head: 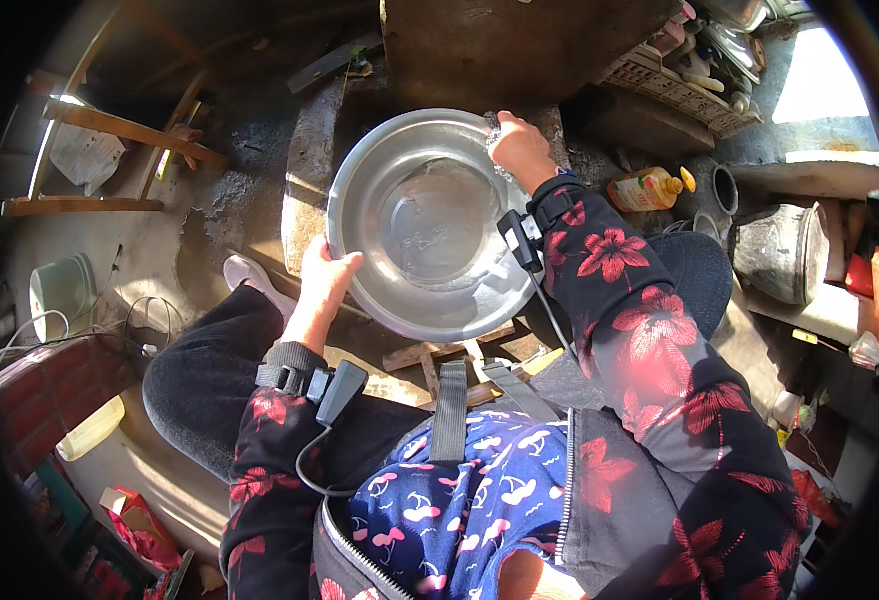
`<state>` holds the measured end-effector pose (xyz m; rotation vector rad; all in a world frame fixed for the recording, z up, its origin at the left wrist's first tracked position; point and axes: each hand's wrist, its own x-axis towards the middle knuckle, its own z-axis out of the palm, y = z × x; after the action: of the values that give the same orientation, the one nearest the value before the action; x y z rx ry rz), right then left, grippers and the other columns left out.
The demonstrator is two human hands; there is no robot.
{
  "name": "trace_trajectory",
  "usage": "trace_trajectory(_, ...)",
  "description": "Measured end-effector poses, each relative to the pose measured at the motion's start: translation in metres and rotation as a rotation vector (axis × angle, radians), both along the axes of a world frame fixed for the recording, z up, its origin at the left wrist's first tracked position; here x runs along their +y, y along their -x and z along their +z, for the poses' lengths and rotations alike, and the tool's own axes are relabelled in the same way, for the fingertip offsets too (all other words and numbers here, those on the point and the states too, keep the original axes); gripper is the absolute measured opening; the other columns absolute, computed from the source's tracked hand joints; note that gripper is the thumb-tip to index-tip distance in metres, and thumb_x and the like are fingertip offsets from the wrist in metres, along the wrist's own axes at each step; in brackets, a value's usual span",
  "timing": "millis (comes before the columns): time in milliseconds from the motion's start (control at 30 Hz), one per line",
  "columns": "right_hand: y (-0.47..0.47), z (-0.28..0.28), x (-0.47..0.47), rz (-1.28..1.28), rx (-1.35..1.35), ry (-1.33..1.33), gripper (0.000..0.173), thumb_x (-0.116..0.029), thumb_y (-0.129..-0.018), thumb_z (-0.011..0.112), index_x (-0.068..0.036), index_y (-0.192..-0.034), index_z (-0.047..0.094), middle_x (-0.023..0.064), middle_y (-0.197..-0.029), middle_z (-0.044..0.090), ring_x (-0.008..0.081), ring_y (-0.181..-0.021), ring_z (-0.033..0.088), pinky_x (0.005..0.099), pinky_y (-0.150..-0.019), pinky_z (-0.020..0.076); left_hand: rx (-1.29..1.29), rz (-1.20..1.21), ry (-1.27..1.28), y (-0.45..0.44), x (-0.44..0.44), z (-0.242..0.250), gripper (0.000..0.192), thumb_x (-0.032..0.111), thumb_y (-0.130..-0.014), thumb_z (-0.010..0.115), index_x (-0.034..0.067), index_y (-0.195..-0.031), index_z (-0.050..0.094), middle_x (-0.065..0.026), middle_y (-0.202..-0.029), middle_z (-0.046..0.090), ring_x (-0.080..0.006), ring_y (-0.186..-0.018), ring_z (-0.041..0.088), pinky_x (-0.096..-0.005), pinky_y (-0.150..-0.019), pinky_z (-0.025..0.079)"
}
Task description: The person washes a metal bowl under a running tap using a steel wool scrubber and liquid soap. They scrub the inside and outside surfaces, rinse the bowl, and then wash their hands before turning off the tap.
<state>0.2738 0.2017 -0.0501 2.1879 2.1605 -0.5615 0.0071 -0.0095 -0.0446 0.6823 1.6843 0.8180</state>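
A wide metal basin is before me, tilted or level I cannot tell, above a concrete-edged recess. What looks like shallow water covers its bottom. My left hand grips the near-left rim, thumb on the upper side. At the far-right rim, my right hand holds a steel wool scrubber against the metal. The fingertips of that hand are partly hidden. Black straps with small grey devices sit on both wrists.
Right of the basin, a yellow pump bottle lies beside a dark pot. Farther right stands a worn metal pot. A plastic crate of dishes is at upper right. Upper left holds a wooden frame; a concrete edge borders the recess.
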Motion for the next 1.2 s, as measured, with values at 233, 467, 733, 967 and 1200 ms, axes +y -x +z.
trace_trajectory(233,0.092,0.037,0.012,0.563,0.043,-0.238,0.035,-0.014,-0.076,0.063,-0.016,-0.111,0.061,0.0118,-0.102,0.062,0.0337,-0.099,0.057,0.0411,-0.084,0.0475,0.369,0.031,-0.24,0.014,0.024,-0.04,0.041,0.009,-0.071,0.067,0.0,-0.106,0.05,-0.0166,-0.092,0.061,-0.03,-0.084,0.06,-0.0384,-0.081,0.046)
trace_trajectory(467,0.086,-0.016,-0.057,0.632,0.361,-0.237,0.062,0.001,-0.072,0.058,-0.025,-0.128,0.051,0.0108,-0.134,0.043,0.0345,-0.115,0.048,0.042,-0.093,0.0434,0.244,0.21,-0.322,0.008,0.02,-0.039,0.026,-0.002,-0.07,0.052,-0.001,-0.096,0.057,-0.011,-0.085,0.061,-0.0195,-0.08,0.059,-0.0311,-0.075,0.046)
trace_trajectory(733,0.034,-0.061,-0.088,0.52,-0.302,0.329,0.045,-0.008,-0.079,0.059,-0.014,-0.123,0.056,0.0119,-0.121,0.056,0.0327,-0.102,0.06,0.0425,-0.084,0.0494,0.111,0.31,-0.295,0.004,0.022,-0.025,0.038,-0.006,-0.07,0.048,-0.002,-0.106,0.057,-0.0092,-0.095,0.062,-0.017,-0.084,0.059,-0.0281,-0.076,0.046)
trace_trajectory(967,0.069,-0.024,-0.107,0.491,0.124,1.113,0.048,-0.013,-0.067,0.074,-0.007,-0.113,0.063,0.0132,-0.101,0.065,0.0273,-0.084,0.066,0.0366,-0.068,0.0541,0.109,0.32,-0.283,0.008,0.022,-0.037,0.043,-0.007,-0.068,0.048,-0.002,-0.11,0.056,-0.0096,-0.097,0.062,-0.0166,-0.086,0.058,-0.0273,-0.079,0.045)
trace_trajectory(1200,0.123,-0.005,-0.027,0.965,0.426,0.294,0.038,0.0,-0.068,0.063,-0.017,-0.101,0.07,0.0075,-0.1,0.063,0.0296,-0.094,0.06,0.0357,-0.082,0.048,0.164,0.283,-0.373,0.004,0.021,-0.032,0.034,-0.008,-0.069,0.049,-0.001,-0.101,0.058,-0.0075,-0.091,0.059,-0.0176,-0.084,0.057,-0.0282,-0.081,0.044)
